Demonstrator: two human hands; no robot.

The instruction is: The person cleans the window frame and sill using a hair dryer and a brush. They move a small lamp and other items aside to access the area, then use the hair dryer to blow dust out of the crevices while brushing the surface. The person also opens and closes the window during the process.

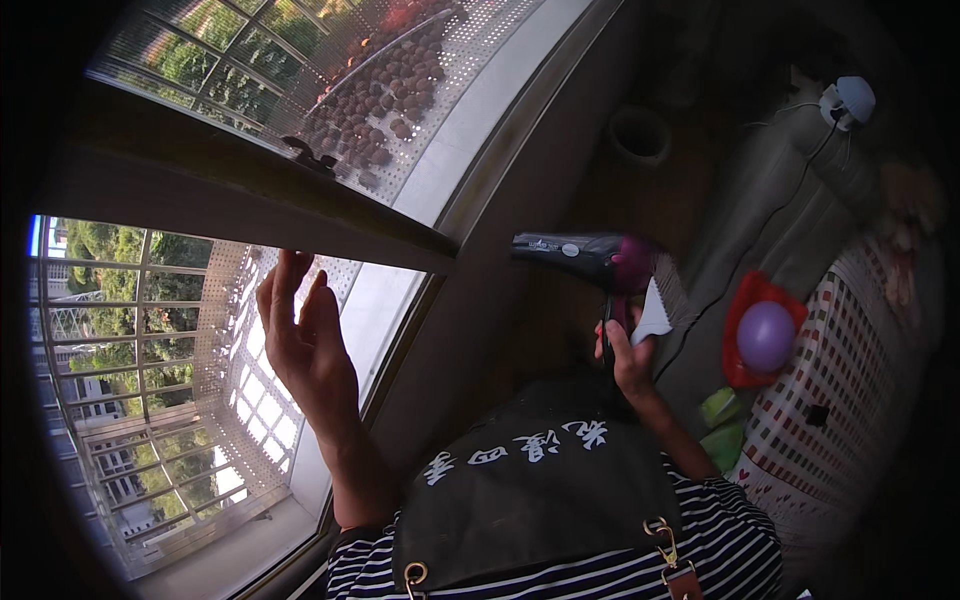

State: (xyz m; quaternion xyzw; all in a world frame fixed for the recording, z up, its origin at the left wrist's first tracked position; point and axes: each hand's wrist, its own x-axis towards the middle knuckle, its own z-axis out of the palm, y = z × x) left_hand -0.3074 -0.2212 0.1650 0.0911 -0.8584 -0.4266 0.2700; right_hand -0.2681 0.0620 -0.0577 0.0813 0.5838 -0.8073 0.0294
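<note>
My right hand (634, 352) is closed around the handle of a black and magenta hair dryer (574, 255), and it also holds a white brush (654, 319) with pale bristles. The dryer's nozzle points toward the window wall. My left hand (307, 337) is raised in front of the window (247, 390), palm up with its fingers apart and slightly curled, holding nothing. A dark window frame post (300, 195) runs just beyond its fingertips. I wear a dark apron (540, 495) over a striped shirt.
Outside, many round brown things (405, 97) lie on a perforated shelf behind bars. To the right are a grey sofa (750, 195), a white device (847, 103) with a cord, a purple balloon (766, 336) on a red item, a green item (721, 427) and a checked cloth (825, 375).
</note>
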